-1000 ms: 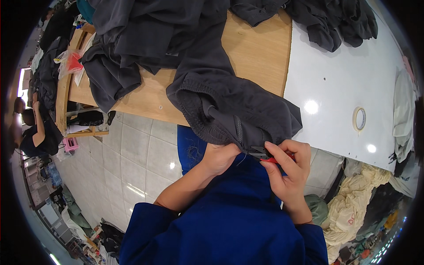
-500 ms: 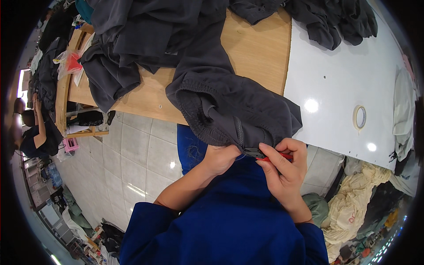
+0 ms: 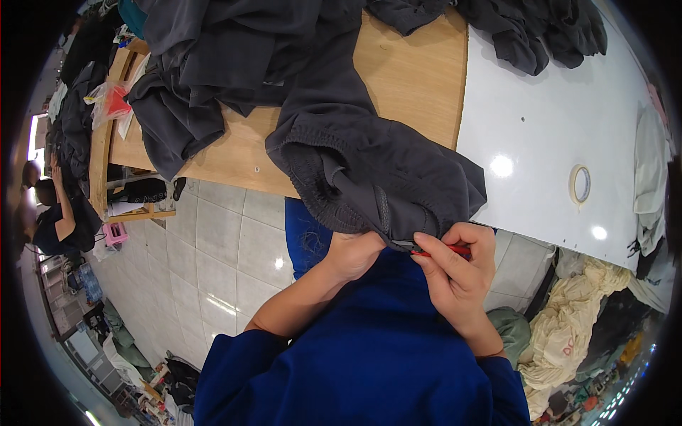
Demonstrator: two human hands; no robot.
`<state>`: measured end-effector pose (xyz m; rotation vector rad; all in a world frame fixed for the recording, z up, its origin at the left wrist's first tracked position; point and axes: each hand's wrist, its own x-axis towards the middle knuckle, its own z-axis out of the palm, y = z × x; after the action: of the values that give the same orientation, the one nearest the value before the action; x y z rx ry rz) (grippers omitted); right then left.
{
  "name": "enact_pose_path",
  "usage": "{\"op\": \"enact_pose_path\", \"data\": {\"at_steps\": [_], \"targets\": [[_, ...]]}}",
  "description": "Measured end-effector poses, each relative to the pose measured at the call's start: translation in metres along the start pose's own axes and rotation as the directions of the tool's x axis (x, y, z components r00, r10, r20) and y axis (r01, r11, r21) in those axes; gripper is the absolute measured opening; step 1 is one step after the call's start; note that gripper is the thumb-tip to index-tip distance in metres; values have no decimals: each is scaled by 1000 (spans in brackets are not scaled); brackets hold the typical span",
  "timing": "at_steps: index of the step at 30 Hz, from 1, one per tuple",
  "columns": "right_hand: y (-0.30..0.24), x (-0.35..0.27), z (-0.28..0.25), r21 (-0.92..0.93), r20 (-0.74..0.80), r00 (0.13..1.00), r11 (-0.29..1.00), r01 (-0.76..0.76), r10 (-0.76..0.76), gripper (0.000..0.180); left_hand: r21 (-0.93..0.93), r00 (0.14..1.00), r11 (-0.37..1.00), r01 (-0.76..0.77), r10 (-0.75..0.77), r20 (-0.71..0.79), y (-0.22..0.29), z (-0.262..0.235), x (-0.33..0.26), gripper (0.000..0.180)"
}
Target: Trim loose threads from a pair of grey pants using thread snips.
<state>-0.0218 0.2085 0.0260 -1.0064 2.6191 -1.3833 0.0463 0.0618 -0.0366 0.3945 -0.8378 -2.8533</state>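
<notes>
A dark grey garment point(image 3: 383, 177) with a ribbed elastic waistband hangs over the near edge of the wooden table point(image 3: 405, 71). My left hand point(image 3: 353, 254) pinches the garment's lower edge from underneath. My right hand point(image 3: 458, 273) grips a small red-handled cutting tool point(image 3: 435, 249), its metal tip touching the fabric edge between both hands. My blue sleeves and torso fill the bottom of the view.
More dark grey garments point(image 3: 234, 50) are piled on the table's far side. A white tabletop point(image 3: 547, 128) to the right carries a tape roll point(image 3: 581, 184). Cloth heaps point(image 3: 575, 334) lie on the floor at right. A person point(image 3: 57, 220) sits far left by a wooden frame.
My right hand has shifted slightly, bringing the red tool lower against the fabric edge. The garment's fold near my hands has been pulled a little tighter.
</notes>
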Motion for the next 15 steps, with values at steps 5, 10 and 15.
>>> {"op": "enact_pose_path", "data": {"at_steps": [5, 10, 15], "targets": [[2, -1, 0, 46, -7, 1000, 999, -20, 20, 33, 16, 1000, 1000, -3, 3, -21, 0, 0, 0, 35], [12, 2, 2, 175, -45, 986, 973, -150, 160, 30, 35, 998, 999, 15, -14, -55, 3, -1, -6, 38], [33, 8, 14, 323, -45, 949, 903, -282, 313, 30, 30, 950, 952, 306, -303, -74, 10, -23, -28, 40]]}}
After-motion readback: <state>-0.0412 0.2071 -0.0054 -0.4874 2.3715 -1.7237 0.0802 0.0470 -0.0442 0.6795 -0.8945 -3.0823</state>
